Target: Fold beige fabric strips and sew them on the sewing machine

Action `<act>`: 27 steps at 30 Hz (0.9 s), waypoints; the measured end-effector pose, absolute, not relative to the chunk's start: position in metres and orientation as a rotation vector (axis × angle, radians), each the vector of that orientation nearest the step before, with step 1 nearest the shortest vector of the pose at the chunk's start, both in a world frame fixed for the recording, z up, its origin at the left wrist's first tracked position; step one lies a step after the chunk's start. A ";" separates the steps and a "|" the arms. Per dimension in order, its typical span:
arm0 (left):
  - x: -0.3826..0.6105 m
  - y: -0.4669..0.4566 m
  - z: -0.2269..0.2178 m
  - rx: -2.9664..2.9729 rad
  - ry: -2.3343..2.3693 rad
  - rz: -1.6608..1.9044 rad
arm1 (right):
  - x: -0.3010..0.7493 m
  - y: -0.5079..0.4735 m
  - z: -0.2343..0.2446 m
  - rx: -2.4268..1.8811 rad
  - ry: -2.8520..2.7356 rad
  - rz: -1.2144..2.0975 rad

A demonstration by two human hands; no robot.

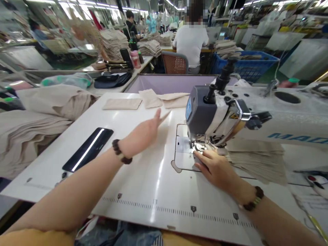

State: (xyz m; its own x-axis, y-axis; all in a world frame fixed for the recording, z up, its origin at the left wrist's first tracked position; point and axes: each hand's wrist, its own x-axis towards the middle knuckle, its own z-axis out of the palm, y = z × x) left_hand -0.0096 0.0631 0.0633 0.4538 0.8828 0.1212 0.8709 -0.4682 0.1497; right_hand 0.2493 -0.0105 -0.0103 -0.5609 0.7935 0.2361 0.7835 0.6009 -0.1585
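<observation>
Left hand (143,136) blurred, loose, nothing visible in grip; fabric pieces (150,99) lie on tabletop (143,181) just beyond it. Right hand (217,168) unclenched, fingertips on needle plate (183,160). Reaching step, I judge; next move calls for pinching one piece.

Right hand (217,169) beside presser foot (199,146) — left hand (142,136) over tabletop (140,184).

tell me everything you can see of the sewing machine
The sewing machine stands upright at the white table, its pale, metal-looking arm with blue lettering cut off at the picture's right edge. Its dark grey head cover bears a blue label, with black fittings above. Below, a shiny presser foot sits over a metal plate. The right hand lies close by that foot; contact is unclear.
</observation>
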 end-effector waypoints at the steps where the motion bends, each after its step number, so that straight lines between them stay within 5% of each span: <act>1: -0.019 0.065 0.073 2.402 1.601 0.468 | 0.249 -0.010 -0.010 -1.287 -2.547 0.036; 6: -0.028 0.054 0.062 1.645 1.149 0.861 | 0.249 -0.010 -0.010 -1.277 -2.534 0.012; 11: -0.011 0.017 0.014 2.224 1.384 0.689 | 0.249 -0.010 -0.010 -1.271 -2.519 0.057; 16: 0.027 -0.009 0.014 2.891 0.936 0.219 | 0.252 -0.011 -0.009 -1.200 -2.502 0.131; 27: 0.056 0.031 0.018 2.905 0.837 0.098 | 0.254 -0.016 -0.007 -1.038 -2.556 0.184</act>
State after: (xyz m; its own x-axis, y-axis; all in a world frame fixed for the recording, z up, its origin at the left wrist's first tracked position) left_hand 0.0561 0.0309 0.0180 0.8452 0.5337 0.0295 0.5262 -0.8404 0.1299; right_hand 0.2538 -0.0161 -0.0071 -0.6576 0.6945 0.2918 0.6454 0.7192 -0.2572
